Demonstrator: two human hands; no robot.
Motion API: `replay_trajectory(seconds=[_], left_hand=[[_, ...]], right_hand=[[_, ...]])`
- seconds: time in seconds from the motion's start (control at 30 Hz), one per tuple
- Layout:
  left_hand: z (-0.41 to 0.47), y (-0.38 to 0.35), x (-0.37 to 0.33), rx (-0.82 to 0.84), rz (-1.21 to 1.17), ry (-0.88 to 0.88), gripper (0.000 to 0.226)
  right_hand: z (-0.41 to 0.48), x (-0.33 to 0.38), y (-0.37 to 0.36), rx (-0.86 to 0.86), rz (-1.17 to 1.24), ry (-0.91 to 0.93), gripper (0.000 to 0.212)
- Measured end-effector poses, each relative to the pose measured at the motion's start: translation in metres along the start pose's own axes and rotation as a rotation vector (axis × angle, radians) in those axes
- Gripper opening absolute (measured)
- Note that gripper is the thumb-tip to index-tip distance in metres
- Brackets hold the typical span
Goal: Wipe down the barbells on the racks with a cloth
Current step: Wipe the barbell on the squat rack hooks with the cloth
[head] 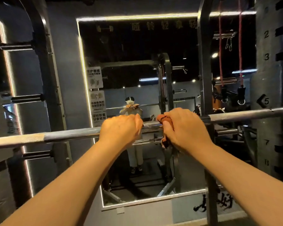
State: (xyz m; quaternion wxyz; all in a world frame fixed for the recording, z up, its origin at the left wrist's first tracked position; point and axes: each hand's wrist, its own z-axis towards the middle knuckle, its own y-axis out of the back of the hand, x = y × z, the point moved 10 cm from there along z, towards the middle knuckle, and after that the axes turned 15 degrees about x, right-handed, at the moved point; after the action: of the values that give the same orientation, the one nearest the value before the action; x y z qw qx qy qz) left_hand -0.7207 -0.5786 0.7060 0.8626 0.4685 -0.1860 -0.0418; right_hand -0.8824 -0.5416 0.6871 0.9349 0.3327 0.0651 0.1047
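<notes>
The long silver metal barbell (69, 136) lies across from 9 to 3 o'clock. The left hand (120, 128) curls round it. At its 3 o'clock, the right hand (185, 128) squeezes a crumpled orange cloth (166, 121) on it.

Bare forearms (82, 181), bare hands (120, 128)

Knurled, shiny metal barbell (69, 136); soft, crumpled orange cloth (166, 121).
</notes>
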Motion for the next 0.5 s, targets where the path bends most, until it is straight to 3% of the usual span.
replay_trajectory(seconds=[0.1, 0.23, 0.4, 0.5], left_hand=[[0.0, -0.009, 0.03, 0.074, -0.001, 0.05, 0.031], [-0.015, -0.004, 0.052, 0.016, 0.016, 0.152, 0.04], [-0.015, -0.005, 0.05, 0.009, -0.06, 0.224, 0.044], [-0.024, 0.0, 0.045, -0.036, 0.035, 0.15, 0.04]], right_hand=[[-0.011, -0.034, 0.012, -0.066, -0.029, -0.183, 0.028], [-0.011, -0.015, 0.009, -0.09, 0.024, -0.324, 0.036], [0.013, 0.074, -0.012, 0.09, -0.026, 0.026, 0.04], [0.024, 0.051, -0.004, 0.138, 0.04, 0.044, 0.028]])
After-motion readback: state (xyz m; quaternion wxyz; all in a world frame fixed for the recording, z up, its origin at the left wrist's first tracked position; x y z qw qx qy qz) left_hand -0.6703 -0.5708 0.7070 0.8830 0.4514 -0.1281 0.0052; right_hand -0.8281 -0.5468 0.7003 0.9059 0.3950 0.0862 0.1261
